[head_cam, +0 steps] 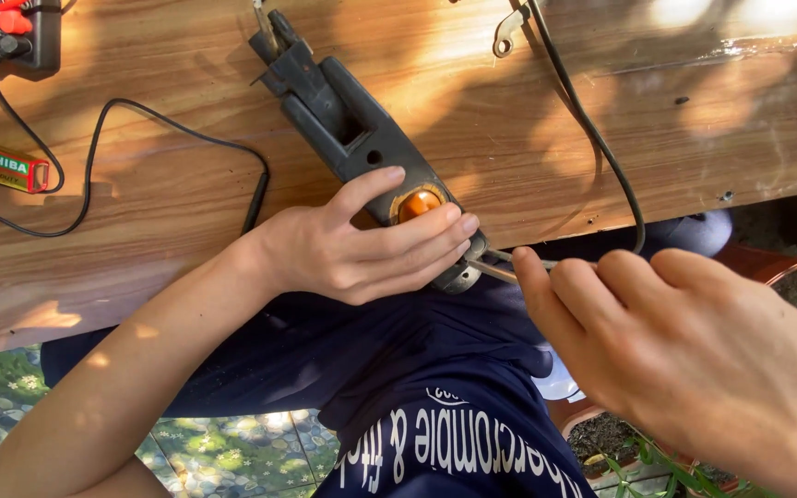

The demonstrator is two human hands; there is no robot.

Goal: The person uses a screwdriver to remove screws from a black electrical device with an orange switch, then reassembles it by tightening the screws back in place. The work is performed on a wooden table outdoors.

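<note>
Dark grey plastic tool with orange button (362, 138) lies on wooden worktop, left hand (362, 244) grasping its near end; right hand (684, 341) pinches thin metal rod (495, 269) at tool's tip (rod barely inserted).

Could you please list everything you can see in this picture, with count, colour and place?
grey tool body: one, dark grey with an orange button, lying diagonally on the table, centre.
thin metal rod: one, silvery, at the tool's lower end.
wooden table: one, brown, upper half.
black cable: one, upper right.
meter: one, black, top left corner, with red and black leads.
battery: one, green and red, left edge.
plant pots: brown, lower right.
left hand: on the tool body.
right hand: fingertips pinching the rod.
</note>
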